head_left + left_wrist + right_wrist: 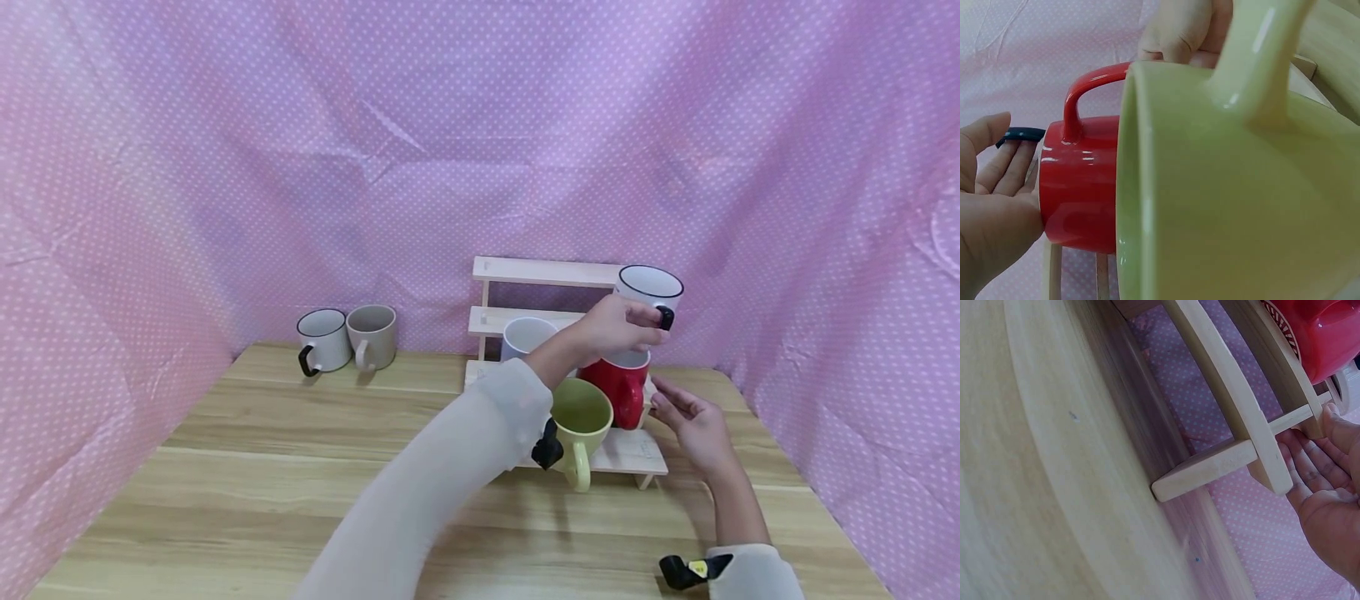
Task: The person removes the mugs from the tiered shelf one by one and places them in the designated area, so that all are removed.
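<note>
My left hand reaches over the stepped wooden rack and holds a white mug with a black rim by its black handle. That mug stands at the rack's upper right end; its base is hidden. In the left wrist view, the thumb and fingers meet around the dark handle. My right hand is at the rack's right side. Its thumb and fingers pinch the end of a shelf in the right wrist view, just below a red mug. A yellow-green mug stands on the lowest step.
Another white mug stands on the rack behind my left forearm. At the table's back left, a black-rimmed white mug and a beige mug stand side by side. Pink dotted cloth hangs behind the wooden table.
</note>
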Demonstrator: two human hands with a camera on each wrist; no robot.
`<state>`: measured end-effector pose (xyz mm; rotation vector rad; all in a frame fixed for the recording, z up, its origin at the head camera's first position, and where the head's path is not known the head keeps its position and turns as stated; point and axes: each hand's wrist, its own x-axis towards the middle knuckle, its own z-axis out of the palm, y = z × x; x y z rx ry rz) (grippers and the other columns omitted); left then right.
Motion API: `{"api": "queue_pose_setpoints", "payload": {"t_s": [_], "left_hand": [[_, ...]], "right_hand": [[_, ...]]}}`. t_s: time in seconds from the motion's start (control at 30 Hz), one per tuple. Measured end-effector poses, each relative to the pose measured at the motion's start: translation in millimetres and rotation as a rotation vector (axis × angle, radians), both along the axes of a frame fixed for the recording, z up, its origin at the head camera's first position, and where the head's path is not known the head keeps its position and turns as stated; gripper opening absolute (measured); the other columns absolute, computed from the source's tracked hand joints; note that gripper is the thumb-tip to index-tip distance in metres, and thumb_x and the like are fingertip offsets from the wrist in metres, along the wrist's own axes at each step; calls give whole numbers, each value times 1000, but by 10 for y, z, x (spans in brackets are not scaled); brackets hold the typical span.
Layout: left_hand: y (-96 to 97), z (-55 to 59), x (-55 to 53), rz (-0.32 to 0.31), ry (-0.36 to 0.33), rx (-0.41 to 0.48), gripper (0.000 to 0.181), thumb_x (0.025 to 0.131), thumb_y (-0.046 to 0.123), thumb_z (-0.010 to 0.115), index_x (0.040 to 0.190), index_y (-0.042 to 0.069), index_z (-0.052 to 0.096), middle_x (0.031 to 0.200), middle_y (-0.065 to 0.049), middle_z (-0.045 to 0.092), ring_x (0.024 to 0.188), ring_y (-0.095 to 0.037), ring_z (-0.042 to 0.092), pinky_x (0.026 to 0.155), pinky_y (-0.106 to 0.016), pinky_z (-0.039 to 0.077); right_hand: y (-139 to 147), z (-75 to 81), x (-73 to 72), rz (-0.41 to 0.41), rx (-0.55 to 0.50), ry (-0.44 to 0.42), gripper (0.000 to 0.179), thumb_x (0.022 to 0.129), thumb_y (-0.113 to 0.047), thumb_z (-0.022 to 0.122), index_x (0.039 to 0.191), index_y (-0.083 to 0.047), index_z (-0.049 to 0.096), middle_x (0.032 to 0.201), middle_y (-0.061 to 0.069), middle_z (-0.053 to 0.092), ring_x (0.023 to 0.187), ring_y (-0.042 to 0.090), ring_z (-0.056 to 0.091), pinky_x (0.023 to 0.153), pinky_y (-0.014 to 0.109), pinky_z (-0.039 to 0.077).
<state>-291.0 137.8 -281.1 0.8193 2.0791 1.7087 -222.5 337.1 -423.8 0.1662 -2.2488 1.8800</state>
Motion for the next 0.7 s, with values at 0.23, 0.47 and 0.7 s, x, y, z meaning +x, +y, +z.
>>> {"api": "queue_pose_setpoints", "payload": {"t_s": [0.23, 0.47, 0.7], "left_hand": [[30, 47, 2, -5, -151, 35, 41, 94, 10, 75, 132, -1, 65, 111, -5, 72, 86, -15, 71, 81, -29, 61], [85, 36, 21, 28, -195, 94, 25, 96, 14, 74, 117, -1, 71, 107, -3, 71, 94, -23, 75, 90, -31, 59], [157, -14, 38, 83, -237, 194, 16, 98, 14, 71, 103, -1, 71, 103, -4, 71, 93, -21, 75, 87, -30, 60]], "right_hand": [[21, 0, -5, -8, 30, -4, 58, 104, -21, 61, 147, 13, 43, 114, -24, 66, 95, 0, 71, 86, 13, 54], [27, -22, -23, -5, 16, 1, 59, 103, -22, 63, 146, 15, 43, 114, -23, 67, 95, 1, 71, 86, 15, 55], [21, -24, -33, -3, 44, 10, 59, 103, -23, 63, 146, 13, 44, 114, -24, 67, 95, 1, 71, 87, 16, 55]]}}
